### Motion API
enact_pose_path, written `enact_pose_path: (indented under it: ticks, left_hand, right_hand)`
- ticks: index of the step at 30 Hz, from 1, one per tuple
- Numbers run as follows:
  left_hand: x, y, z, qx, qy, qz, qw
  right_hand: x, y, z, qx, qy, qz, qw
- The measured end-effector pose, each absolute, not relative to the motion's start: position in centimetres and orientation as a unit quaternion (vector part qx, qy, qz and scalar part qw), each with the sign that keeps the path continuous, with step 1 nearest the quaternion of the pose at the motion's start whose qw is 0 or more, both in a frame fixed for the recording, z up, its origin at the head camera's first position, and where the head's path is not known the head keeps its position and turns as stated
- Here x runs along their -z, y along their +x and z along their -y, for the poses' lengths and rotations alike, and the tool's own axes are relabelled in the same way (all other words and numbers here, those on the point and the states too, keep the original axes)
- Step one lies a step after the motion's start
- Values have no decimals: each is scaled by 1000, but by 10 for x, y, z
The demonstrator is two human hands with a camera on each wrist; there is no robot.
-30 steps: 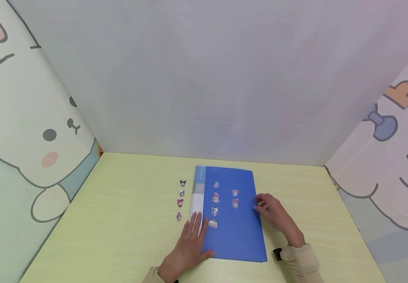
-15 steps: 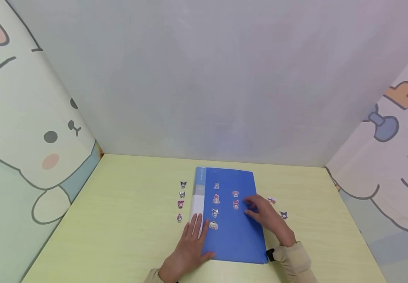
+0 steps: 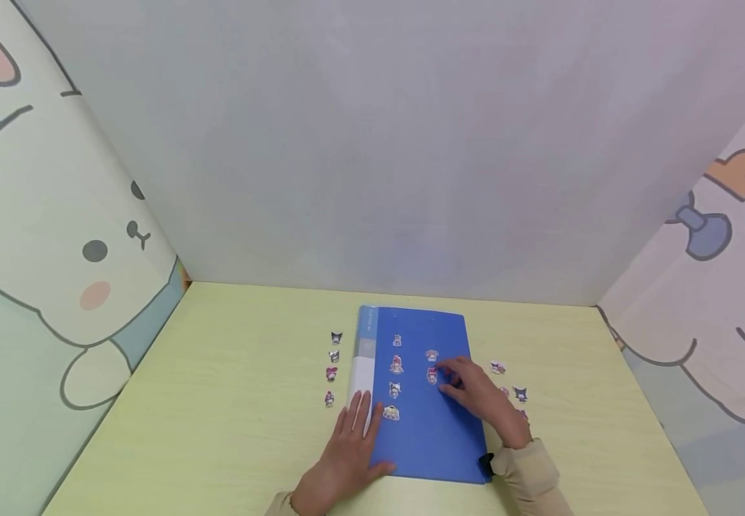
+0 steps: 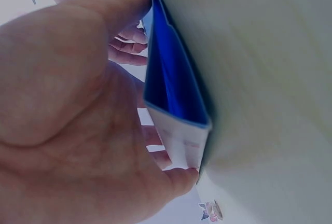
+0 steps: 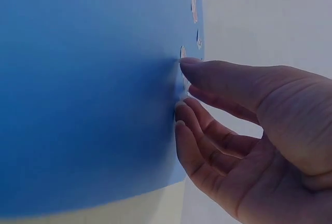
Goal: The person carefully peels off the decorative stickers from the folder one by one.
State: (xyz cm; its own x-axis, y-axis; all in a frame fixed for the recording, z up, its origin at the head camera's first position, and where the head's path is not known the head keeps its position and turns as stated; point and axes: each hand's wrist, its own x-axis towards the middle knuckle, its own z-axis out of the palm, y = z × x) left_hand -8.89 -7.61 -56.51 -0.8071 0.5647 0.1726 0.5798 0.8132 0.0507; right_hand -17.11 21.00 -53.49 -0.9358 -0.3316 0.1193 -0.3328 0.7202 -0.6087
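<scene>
A blue file folder [image 3: 424, 444] lies on the table with its pale spine strip to the left. Several cartoon stickers are on its cover, among them a long-haired pink one [image 3: 396, 365] and a pink-hooded one [image 3: 432, 375]. My left hand [image 3: 349, 455] rests with fingers spread on the folder's lower left, over the spine; the left wrist view shows the folder's open blue end [image 4: 174, 84] beside the palm. My right hand [image 3: 475, 390] has its thumb and fingertips at the pink-hooded sticker's right side, low over the cover. In the right wrist view, the thumb and fingers are apart, touching the blue cover.
Left of the folder, several stickers stand in a column, with a dark-eared one [image 3: 336, 337] at its top. More stickers lie to the right, including a dark-eared one [image 3: 520, 394] and a purple-white one [image 3: 497, 368]; my right forearm partly hides others.
My right hand has moved left from the folder's right edge to the pink-hooded sticker, uncovering stickers on the table to the right. My left hand stays on the folder.
</scene>
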Motion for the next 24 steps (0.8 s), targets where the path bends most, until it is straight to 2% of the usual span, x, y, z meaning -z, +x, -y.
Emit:
enact_pose_path:
  ticks: [11,20,24]
  left_hand:
    - [539,-88,74,46,-295,954,14]
    - [540,-88,74,47,-293,955,19]
    - [539,-87,73,40,-289,957,5]
  right_hand:
    - [538,-172,-203,-340,144,929,-8]
    - [541,-173,-202,-350,150,925,-1]
    - [541,-173,-202,-352,151,924,-2]
